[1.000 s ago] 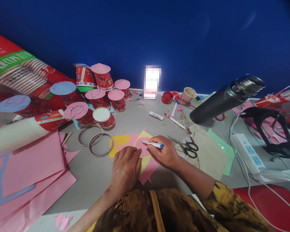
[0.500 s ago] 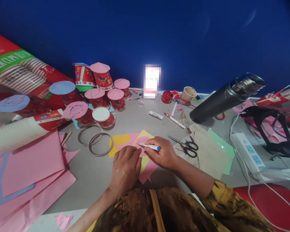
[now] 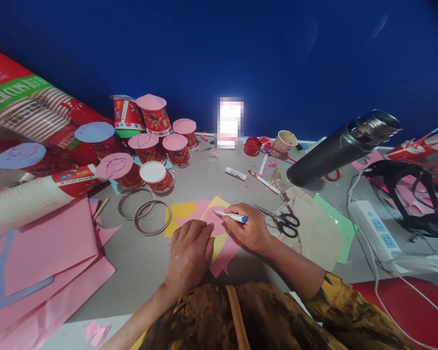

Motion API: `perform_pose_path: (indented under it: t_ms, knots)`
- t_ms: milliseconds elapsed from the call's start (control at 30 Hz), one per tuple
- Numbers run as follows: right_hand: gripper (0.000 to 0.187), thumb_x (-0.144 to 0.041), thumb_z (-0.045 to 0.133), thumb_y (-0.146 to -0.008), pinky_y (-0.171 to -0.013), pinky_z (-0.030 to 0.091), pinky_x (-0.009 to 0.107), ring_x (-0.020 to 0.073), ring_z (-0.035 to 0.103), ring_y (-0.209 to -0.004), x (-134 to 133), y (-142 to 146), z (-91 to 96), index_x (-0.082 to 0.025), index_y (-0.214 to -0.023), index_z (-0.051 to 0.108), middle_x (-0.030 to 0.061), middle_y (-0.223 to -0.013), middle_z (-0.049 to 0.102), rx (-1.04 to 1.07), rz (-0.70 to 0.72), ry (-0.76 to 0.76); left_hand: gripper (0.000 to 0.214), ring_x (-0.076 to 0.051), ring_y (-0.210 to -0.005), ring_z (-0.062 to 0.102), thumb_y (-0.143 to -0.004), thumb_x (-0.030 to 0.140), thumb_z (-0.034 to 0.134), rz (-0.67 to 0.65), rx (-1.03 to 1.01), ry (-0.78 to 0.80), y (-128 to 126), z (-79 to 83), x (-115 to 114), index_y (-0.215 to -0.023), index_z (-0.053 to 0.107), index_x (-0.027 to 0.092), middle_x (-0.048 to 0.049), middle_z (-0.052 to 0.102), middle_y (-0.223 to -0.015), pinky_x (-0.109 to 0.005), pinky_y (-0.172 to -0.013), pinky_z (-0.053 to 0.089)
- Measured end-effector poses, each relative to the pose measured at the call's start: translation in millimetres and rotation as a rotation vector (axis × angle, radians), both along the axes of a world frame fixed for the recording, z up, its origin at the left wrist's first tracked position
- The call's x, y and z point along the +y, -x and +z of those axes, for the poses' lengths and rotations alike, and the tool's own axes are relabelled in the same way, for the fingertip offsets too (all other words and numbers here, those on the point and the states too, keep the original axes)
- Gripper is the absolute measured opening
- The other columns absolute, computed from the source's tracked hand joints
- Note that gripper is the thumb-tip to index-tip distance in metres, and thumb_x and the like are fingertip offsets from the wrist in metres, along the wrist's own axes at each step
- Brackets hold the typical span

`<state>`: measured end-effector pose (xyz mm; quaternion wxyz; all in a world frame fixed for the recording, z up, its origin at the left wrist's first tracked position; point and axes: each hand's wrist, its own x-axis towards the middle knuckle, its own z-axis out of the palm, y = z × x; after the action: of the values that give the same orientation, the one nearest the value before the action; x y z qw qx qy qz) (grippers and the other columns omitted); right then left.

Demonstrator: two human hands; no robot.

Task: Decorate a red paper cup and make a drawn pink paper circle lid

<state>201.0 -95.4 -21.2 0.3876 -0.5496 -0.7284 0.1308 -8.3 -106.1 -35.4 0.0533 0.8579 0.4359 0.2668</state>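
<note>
A white marker with a blue end (image 3: 234, 217) is pinched in my right hand (image 3: 254, 232), its tip on or just over a pink paper disc (image 3: 216, 228). Faint marks show on the disc, too small to make out. My left hand (image 3: 190, 253) lies with fingers laid out over the disc's left edge, holding nothing. Yellow paper (image 3: 175, 217) and a pink scrap (image 3: 221, 262) lie under and around the disc. Black-handled scissors (image 3: 288, 224) rest just right of my right hand. Two grey rings (image 3: 152, 233) overlap to the left of my left hand.
Red paper cups with pink and blue tops (image 3: 177, 150) stand at the back left, beside a cup stack (image 3: 40, 197). Pink sheets (image 3: 54, 248) fill the left. A glue stick (image 3: 235, 173), a black flask (image 3: 324, 150) and a power strip (image 3: 375, 226) lie beyond and to the right.
My right hand has shifted slightly right and the marker tip has moved a little to the right and up over the disc. My left hand has stayed in place.
</note>
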Motion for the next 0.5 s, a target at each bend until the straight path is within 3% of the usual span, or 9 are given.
perform_pose_path:
  t_ms: [367, 500]
  knots:
    - [0.016, -0.033, 0.066, -0.098, -0.071, 0.055, 0.028, 0.0192, 0.073, -0.072, 1.8, -7.6, 10.1, -0.023, -0.089, 0.075, 0.0048, -0.08, 0.08, 0.074, -0.087, 0.08, 0.02, -0.028, -0.103, 0.065, -0.101, 0.02, 0.058, 0.004, 0.003, 0.017, 0.6, -2.6, 0.0, -0.115, 0.072, 0.019, -0.0096, 0.073, -0.108, -0.043, -0.085, 0.047]
    - [0.015, -0.032, 0.066, -0.098, -0.072, 0.055, 0.028, 0.0196, 0.074, -0.073, 2.6, -6.1, 9.5, -0.023, -0.09, 0.075, 0.0054, -0.082, 0.08, 0.075, -0.051, 0.066, 0.021, -0.028, -0.103, 0.066, -0.102, 0.02, 0.056, 0.009, 0.009, 0.014, 0.3, -1.4, 0.0, -0.116, 0.072, 0.019, -0.0101, 0.074, -0.107, -0.042, -0.085, 0.048]
